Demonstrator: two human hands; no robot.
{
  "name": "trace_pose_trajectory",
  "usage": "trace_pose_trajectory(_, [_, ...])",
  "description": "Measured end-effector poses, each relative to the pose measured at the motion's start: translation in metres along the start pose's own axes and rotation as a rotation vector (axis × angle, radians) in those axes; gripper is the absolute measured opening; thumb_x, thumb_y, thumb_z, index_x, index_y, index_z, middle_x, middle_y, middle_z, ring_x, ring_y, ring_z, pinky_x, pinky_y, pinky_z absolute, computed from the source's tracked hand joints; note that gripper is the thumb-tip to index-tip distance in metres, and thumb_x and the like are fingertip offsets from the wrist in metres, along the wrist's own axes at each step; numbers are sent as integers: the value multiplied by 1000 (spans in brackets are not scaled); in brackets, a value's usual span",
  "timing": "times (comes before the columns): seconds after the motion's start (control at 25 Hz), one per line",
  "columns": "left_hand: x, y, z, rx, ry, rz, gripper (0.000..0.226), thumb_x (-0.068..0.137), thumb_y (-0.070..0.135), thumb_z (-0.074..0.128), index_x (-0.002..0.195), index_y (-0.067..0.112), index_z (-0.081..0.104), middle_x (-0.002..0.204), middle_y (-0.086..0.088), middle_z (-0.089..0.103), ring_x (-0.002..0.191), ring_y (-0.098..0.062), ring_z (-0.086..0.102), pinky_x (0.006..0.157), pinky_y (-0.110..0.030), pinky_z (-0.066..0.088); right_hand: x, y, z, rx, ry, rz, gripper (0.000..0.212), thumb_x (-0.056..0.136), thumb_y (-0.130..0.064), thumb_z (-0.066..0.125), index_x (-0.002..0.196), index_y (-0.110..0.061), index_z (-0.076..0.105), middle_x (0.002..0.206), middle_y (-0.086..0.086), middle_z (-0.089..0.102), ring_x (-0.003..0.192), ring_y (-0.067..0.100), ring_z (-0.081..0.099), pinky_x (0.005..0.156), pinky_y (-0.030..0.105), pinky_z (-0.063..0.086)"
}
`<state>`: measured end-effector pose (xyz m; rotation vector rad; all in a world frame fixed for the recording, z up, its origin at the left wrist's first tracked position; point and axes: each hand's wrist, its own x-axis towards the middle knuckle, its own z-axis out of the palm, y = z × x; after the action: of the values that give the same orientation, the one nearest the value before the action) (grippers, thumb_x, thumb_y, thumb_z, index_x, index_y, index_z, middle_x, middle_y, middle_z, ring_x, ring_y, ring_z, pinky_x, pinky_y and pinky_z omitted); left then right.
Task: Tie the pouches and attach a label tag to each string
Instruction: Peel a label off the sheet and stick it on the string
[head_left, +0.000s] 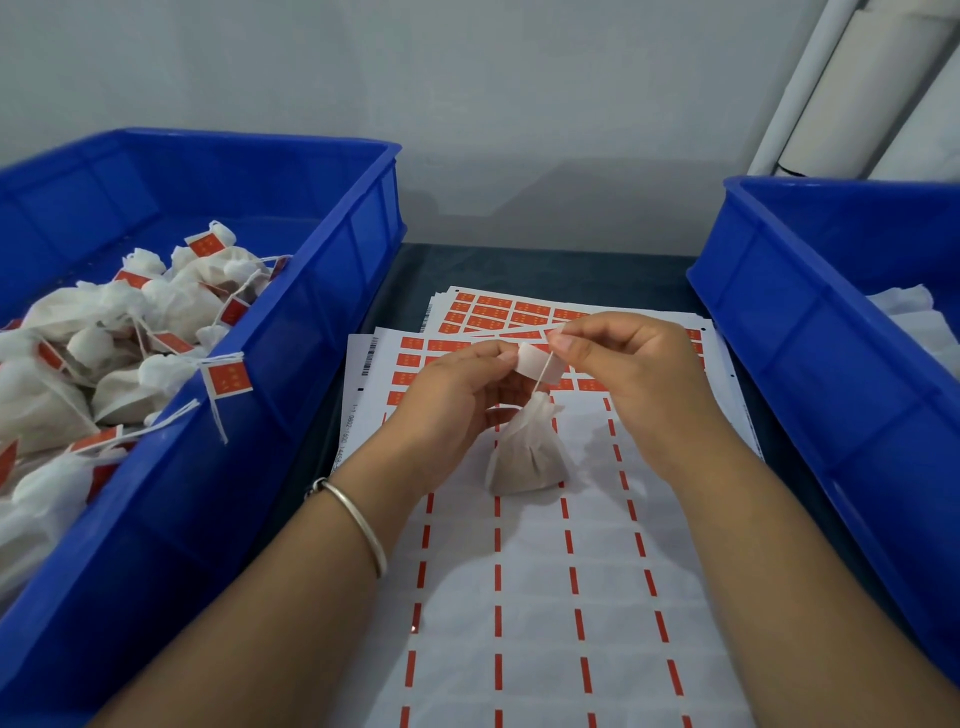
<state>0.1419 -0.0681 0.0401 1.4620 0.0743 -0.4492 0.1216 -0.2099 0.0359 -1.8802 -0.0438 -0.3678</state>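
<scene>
A small white mesh pouch (527, 454) with brown filling hangs by its string (543, 375) just above the sticker sheet. A label tag (540, 364), white side toward me, lies across the string. My left hand (457, 400) pinches the tag's left end. My right hand (623, 374) pinches the tag's right end together with the string's top. The pouch neck is gathered tight.
Sheets of orange label stickers (498, 312) lie on the dark table, the near sheet (535, 597) mostly peeled. A blue bin (291, 322) at left holds several tagged pouches. A second blue bin (810, 332) at right holds white pouches. White rolls lean at back right.
</scene>
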Motion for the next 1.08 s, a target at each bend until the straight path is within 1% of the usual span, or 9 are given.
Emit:
trace_pose_trajectory(0.12, [-1, -1, -2, -23, -26, 21, 19, 96, 17, 45, 112, 15, 56, 104, -5, 64, 95, -24, 64, 83, -32, 50, 0, 0, 0, -14, 12, 4, 20, 84, -28, 67, 72, -42, 61, 79, -31, 58, 75, -12, 60, 58, -4, 40])
trace_pose_trajectory(0.28, [0, -3, -3, -9, -34, 25, 17, 96, 18, 45, 109, 16, 56, 107, -5, 63, 97, -24, 63, 86, -33, 49, 0, -1, 0, -19, 26, 0, 19, 85, -28, 66, 74, -43, 59, 80, -28, 59, 78, 1, 62, 59, -2, 44])
trace_pose_trajectory(0.44, [0, -5, -4, 19, -78, 42, 16, 97, 19, 45, 93, 23, 59, 105, -3, 65, 98, -23, 64, 90, -35, 49, 0, -2, -1, -27, 36, -5, 21, 85, -28, 66, 74, -43, 58, 80, -29, 58, 75, 0, 61, 56, -1, 43])
trace_pose_trajectory(0.52, [1, -6, -5, 28, -111, 61, 18, 97, 20, 43, 93, 24, 60, 102, 0, 68, 98, -21, 65, 93, -36, 48, 0, -3, -1, -20, 35, -7, 20, 85, -28, 66, 75, -43, 58, 80, -29, 58, 74, -2, 61, 56, 0, 44])
trace_pose_trajectory(0.64, [1, -8, -7, -17, -184, 75, 19, 97, 20, 43, 96, 24, 62, 96, 5, 73, 95, -18, 68, 86, -30, 51, 0, -3, -2, 9, 40, -2, 18, 85, -28, 66, 75, -41, 59, 81, -28, 59, 75, -1, 62, 57, 2, 46])
trace_pose_trajectory(0.72, [0, -8, -7, -35, -230, 73, 19, 97, 20, 43, 99, 21, 62, 99, 2, 73, 94, -19, 69, 81, -27, 54, 0, -4, -2, 18, 45, 3, 18, 85, -27, 66, 75, -41, 60, 82, -27, 60, 77, 2, 63, 58, 3, 47])
trace_pose_trajectory(0.84, [1, -8, -6, 7, -240, 83, 17, 95, 20, 47, 100, 17, 63, 100, -1, 72, 92, -20, 69, 82, -28, 54, 0, -4, -2, 30, 52, 13, 19, 85, -27, 66, 74, -41, 60, 81, -25, 61, 77, 4, 64, 57, 5, 49])
trace_pose_trajectory(0.96, [2, -9, -5, 57, -210, 112, 12, 92, 18, 53, 90, 17, 66, 86, 2, 71, 85, -18, 68, 83, -29, 54, 0, -4, -1, 38, 52, 27, 18, 86, -26, 66, 75, -39, 61, 83, -21, 63, 79, 8, 66, 61, 12, 53])
trace_pose_trajectory(1.08, [1, -10, -3, 140, -173, 143, 17, 86, 18, 61, 75, 26, 69, 75, 8, 70, 84, -17, 64, 86, -31, 50, 0, -4, -1, 36, 48, 42, 17, 87, -25, 65, 75, -38, 62, 86, -18, 65, 82, 12, 66, 66, 19, 57])
